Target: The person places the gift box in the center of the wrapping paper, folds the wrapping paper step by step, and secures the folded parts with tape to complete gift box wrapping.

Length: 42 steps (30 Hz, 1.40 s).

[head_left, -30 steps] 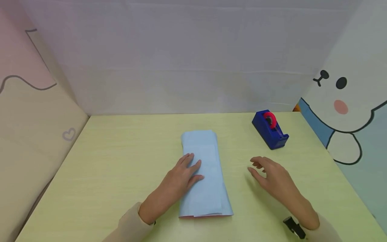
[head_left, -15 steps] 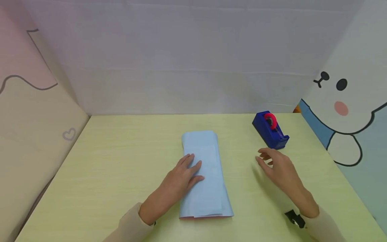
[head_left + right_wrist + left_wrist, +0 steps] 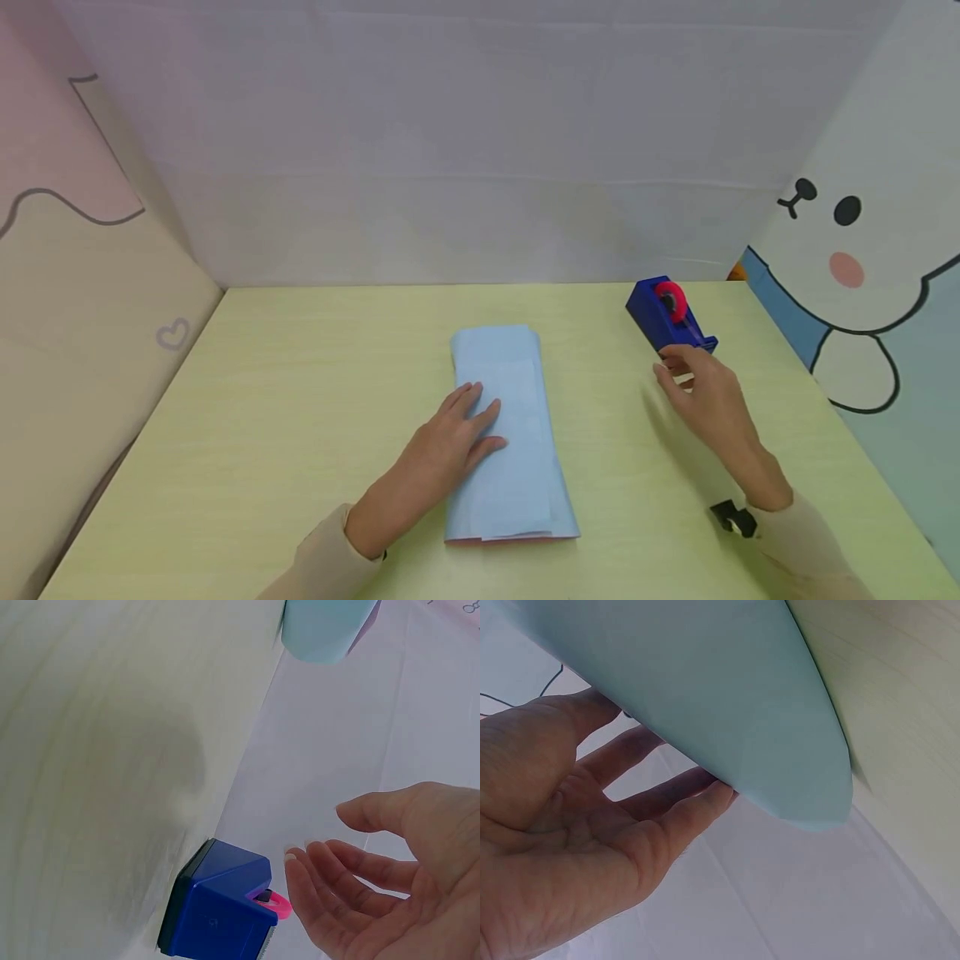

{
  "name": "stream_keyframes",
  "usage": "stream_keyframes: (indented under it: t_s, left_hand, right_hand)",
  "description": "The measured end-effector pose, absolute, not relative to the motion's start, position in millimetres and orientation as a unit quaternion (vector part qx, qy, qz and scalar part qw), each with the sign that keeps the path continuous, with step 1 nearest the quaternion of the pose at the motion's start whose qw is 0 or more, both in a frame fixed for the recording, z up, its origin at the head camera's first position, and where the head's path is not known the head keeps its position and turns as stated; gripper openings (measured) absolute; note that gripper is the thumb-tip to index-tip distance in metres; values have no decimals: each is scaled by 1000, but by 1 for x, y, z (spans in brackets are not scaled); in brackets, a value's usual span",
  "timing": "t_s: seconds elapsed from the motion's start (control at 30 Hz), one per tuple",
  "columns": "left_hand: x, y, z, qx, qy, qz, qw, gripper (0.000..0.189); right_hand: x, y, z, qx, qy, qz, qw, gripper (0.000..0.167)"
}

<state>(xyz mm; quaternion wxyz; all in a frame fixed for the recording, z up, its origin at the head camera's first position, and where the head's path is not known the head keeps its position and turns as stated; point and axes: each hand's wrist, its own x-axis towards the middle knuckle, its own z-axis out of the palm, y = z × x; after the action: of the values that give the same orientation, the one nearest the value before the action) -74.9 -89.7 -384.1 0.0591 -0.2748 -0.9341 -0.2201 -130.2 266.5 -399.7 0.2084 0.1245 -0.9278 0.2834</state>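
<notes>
A light blue paper packet, folded long and narrow with a bit of pink along its near edge, lies on the table. My left hand rests on top of it with spread fingers; the left wrist view shows those fingertips touching the blue paper. Over the table on the right, my right hand hovers by the near end of a blue tape dispenser carrying a red-pink roll. In the right wrist view its fingers are loosely bent, apart from the dispenser, holding nothing.
A pale yellow table carries both things. A whitish wall sheet stands along the back edge. Printed panels flank the sides, the right one showing a cartoon animal.
My right hand has moved forward and to the right, from beside the packet up to the tape dispenser. The left hand and the packet have stayed in place.
</notes>
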Motion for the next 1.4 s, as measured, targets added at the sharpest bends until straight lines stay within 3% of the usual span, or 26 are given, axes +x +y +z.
stream_keyframes:
  t_s: [0.87, 1.4]
  left_hand:
    - [-74, -90, -384, -276, -935, -216, 64, 43]
    - [-74, -90, -384, -275, -936, -211, 63, 44]
  right_hand:
    - [-160, 297, -403, 18, -937, 268, 223, 34]
    - [-168, 309, -405, 11, -941, 257, 220, 22]
